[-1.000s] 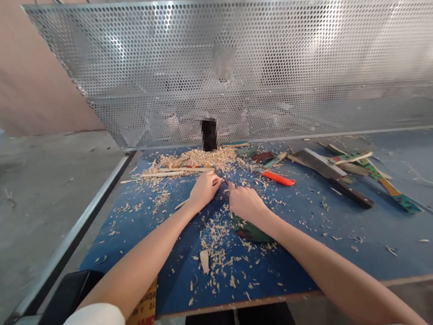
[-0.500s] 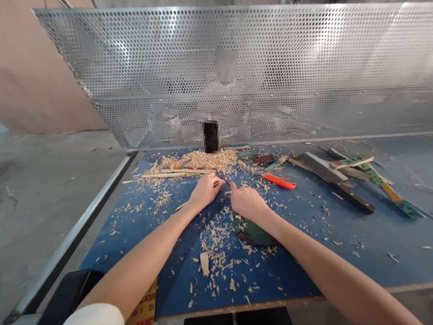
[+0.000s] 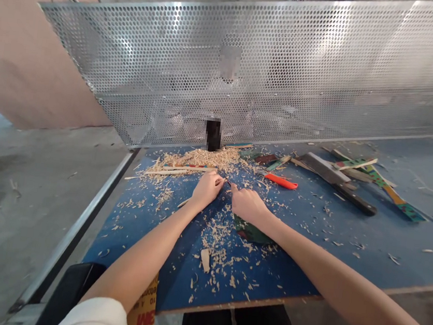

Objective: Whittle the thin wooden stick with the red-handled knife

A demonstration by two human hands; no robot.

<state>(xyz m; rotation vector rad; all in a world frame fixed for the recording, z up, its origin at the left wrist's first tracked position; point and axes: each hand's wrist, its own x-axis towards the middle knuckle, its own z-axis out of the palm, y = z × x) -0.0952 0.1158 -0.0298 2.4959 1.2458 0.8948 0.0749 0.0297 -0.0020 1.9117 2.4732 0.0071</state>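
Note:
My left hand (image 3: 208,186) is closed in a pinch over the blue bench, with what sits between its fingertips too small to make out. Right beside it, my right hand (image 3: 249,203) is wrapped round a tool, the index finger stretched along it. Only a slim dark blade tip (image 3: 229,182) shows, pointing at the left fingertips; the handle is hidden in the fist. A pale wood sliver (image 3: 183,203) pokes out near my left wrist. Under my right hand lies a dark green patterned piece (image 3: 252,233), partly covered.
Wood shavings (image 3: 201,156) heap up beyond my hands, with pale strips (image 3: 182,170) on them. To the right lie an orange-handled knife (image 3: 281,181), a cleaver (image 3: 337,182) and painted wood strips (image 3: 391,193). A perforated metal screen (image 3: 164,73) stands along the bench's (image 3: 367,242) back.
My hands keep nearly the same place and grip; the blade tip's angle differs slightly. The whole view has shifted a little.

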